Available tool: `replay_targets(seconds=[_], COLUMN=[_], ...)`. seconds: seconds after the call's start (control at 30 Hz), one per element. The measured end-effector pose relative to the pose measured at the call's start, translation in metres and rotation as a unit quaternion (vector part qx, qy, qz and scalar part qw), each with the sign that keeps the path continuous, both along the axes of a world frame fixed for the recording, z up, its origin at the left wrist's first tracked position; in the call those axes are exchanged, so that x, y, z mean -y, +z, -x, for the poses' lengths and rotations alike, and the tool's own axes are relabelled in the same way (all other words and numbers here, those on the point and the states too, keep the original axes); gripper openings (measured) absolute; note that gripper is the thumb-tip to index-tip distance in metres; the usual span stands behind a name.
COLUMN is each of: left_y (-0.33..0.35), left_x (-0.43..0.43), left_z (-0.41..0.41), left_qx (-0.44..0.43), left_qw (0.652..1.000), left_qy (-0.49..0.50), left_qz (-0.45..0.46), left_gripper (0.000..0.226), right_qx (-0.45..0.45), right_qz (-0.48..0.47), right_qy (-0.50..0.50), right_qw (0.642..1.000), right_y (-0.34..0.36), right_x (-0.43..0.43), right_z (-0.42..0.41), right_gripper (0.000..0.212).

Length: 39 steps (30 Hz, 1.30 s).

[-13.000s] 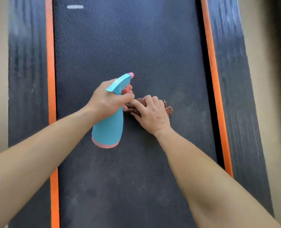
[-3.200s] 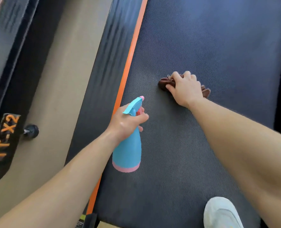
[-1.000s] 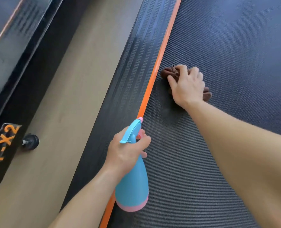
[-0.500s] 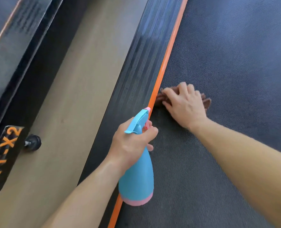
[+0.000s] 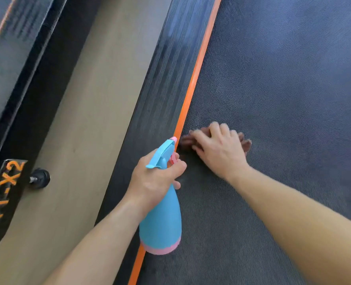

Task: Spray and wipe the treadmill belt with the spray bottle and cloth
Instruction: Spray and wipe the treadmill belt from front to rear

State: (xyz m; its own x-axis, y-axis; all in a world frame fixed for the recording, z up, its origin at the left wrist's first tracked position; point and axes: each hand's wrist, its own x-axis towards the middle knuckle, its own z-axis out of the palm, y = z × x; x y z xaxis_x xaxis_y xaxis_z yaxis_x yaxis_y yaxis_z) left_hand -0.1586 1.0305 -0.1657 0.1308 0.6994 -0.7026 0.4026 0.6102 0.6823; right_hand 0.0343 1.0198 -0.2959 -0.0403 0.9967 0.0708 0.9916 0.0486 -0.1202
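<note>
Wiping, left edge: right grip (image 5: 219, 151) presses the brown cloth (image 5: 185, 140) palm-down on the belt (image 5: 273, 79) beside the orange strip (image 5: 193, 85), left grip (image 5: 154, 179) holds the blue spray bottle (image 5: 160, 223) close by; firm, overlapping strokes along the strip likely serve best.
</note>
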Motion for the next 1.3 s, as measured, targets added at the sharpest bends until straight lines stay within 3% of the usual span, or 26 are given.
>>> replay_targets(seconds=[0.1,0.17,0.27,0.37,0.47,0.63,0.77,0.93,1.13,1.3], left_y=[-0.006,-0.010,-0.008,-0.006,-0.004,-0.012,-0.016,-0.008,-0.017,-0.020], left_x=[0.000,-0.001,-0.001,-0.001,0.000,0.002,0.005,0.015,0.043,0.064], left_z=[-0.001,-0.001,-0.002,-0.003,-0.006,-0.012,-0.016,-0.030,-0.060,-0.084], left_qx=[-0.007,-0.007,-0.011,-0.019,-0.014,-0.015,-0.025,-0.012,-0.025,-0.059], left_qw=[1.000,1.000,1.000,1.000,1.000,0.999,0.999,0.997,0.990,0.982], left_qy=[-0.008,-0.003,0.006,0.000,-0.017,-0.038,-0.039,-0.074,-0.140,-0.179], left_qz=[0.001,-0.002,-0.002,0.001,0.004,-0.007,-0.011,-0.010,0.022,0.025], left_gripper=[0.019,0.020,0.026,0.018,0.019,0.035,0.031,0.045,0.022,0.031], right_qx=[-0.018,-0.024,-0.044,-0.053,-0.004,-0.024,-0.046,-0.088,-0.141,-0.152], right_qz=[0.002,0.003,0.000,0.023,0.028,0.020,-0.002,0.056,0.062,0.079], right_qy=[-0.126,-0.145,-0.086,0.044,0.106,-0.164,-0.123,-0.049,-0.254,-0.327], right_qw=[0.992,0.989,0.995,0.997,0.994,0.986,0.991,0.993,0.955,0.929], right_y=[-0.002,-0.004,-0.002,0.002,0.004,0.000,-0.004,0.007,0.033,0.047], right_x=[-0.058,-0.058,0.006,0.076,0.051,-0.039,0.025,0.127,0.161,0.176], right_z=[-0.015,-0.011,0.014,0.027,0.004,-0.027,-0.001,0.020,-0.007,-0.050], right_gripper=[0.035,0.034,0.031,0.034,0.033,0.036,0.032,0.035,0.040,0.040])
